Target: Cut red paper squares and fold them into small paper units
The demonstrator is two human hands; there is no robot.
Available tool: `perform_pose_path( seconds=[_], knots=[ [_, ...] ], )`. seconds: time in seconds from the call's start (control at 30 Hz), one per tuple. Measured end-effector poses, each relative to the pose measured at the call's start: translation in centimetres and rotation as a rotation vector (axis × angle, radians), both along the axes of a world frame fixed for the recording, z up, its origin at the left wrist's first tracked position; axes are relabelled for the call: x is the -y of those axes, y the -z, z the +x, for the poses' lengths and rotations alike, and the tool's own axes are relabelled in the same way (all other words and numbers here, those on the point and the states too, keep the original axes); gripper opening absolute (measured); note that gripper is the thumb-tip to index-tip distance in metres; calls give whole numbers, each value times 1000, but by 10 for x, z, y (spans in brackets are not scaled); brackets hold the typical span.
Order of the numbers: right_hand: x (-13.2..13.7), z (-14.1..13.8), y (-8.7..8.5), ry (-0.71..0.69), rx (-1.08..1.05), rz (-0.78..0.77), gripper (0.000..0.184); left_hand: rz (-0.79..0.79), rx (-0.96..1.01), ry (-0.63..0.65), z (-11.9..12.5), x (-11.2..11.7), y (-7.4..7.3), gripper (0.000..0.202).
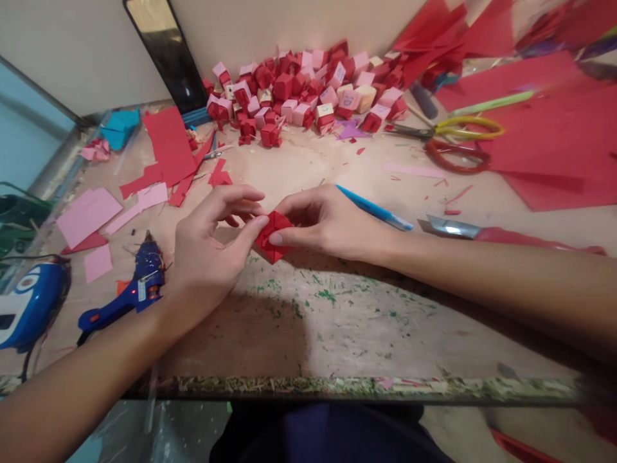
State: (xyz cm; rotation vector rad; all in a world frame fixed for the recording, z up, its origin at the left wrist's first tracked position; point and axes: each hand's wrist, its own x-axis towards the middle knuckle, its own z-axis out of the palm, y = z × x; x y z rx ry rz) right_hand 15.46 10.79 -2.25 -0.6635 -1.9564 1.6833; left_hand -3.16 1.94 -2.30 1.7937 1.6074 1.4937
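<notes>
A small folded piece of red paper [272, 256] is held between both hands above the middle of the table. My left hand [212, 238] pinches its left edge with thumb and fingertips. From the other side, my right hand [328, 222] presses its thumb on the paper's face, the fingers behind it hidden. Just past my right hand lies a blue pen [373, 207]. Left of my left hand, a blue glue gun [139, 280] rests on the table with a small red light showing.
Behind the hands is a pile of red and pink paper cubes [284, 87]. Yellow-and-red-handled scissors [453, 135], a red-handled knife [501, 235] and red sheets [554, 141] lie right. Pink paper pieces [89, 215] lie left, and a phone [166, 51] leans at the back.
</notes>
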Motion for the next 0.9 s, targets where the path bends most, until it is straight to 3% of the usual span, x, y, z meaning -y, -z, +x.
perform_pose_path(
  seconds=[0.23,0.37,0.47,0.67,0.9],
  knots=[
    [-2,-2,3,137,-56,-7,18,74,9,67,0,1,1,34],
    [-1,-5,6,242,-226,-212,14,142,-118,29,-2,2,-3,18],
    [0,-7,7,294,-331,-342,13,196,-300,62,-2,3,-4,18],
    [3,-7,7,266,-385,-397,13,94,-408,113,-2,3,1,14],
    [1,-7,10,267,-388,-377,18,122,-318,67,-5,1,-1,8]
  ],
)
